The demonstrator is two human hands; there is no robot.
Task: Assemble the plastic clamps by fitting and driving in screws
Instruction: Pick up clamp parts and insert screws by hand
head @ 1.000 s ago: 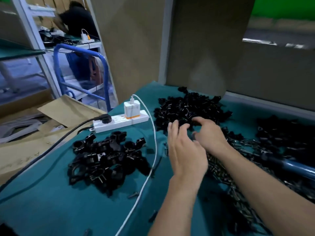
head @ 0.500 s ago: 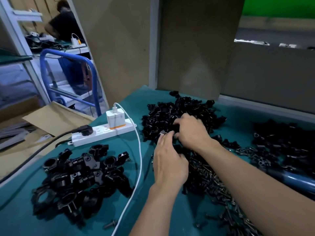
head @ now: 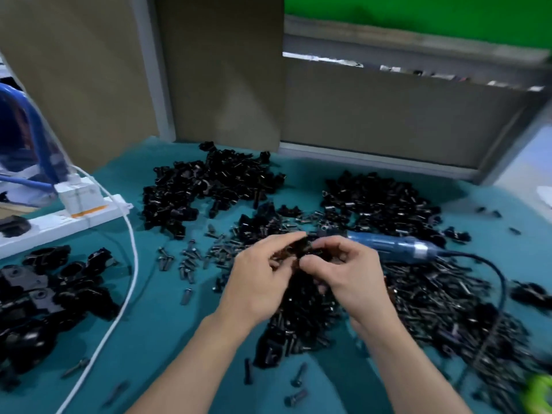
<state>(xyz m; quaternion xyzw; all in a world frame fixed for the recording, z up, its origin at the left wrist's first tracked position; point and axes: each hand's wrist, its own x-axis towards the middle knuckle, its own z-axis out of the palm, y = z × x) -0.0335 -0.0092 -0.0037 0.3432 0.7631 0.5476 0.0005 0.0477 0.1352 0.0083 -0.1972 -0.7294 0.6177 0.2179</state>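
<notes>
Lower centre: a few loose dark metal screws (head: 295, 398) lie on the teal cloth-covered table (head: 167, 324). Centre: two hands, the left hand (head: 257, 282) and the right hand (head: 346, 273), meet at the fingertips. Both pinch one small black plastic clamp piece (head: 303, 249) above a dense pile of screws (head: 433, 303), too many to count. Just beyond the right hand lies one blue powered screwdriver (head: 397, 246). Black clamp parts form three heaps: left-edge heap (head: 44, 294), upper-centre heap (head: 209, 186), upper-right heap (head: 382, 201). One white power strip (head: 59, 222) lies at left. Brown cardboard panels (head: 221, 70) stand behind.
</notes>
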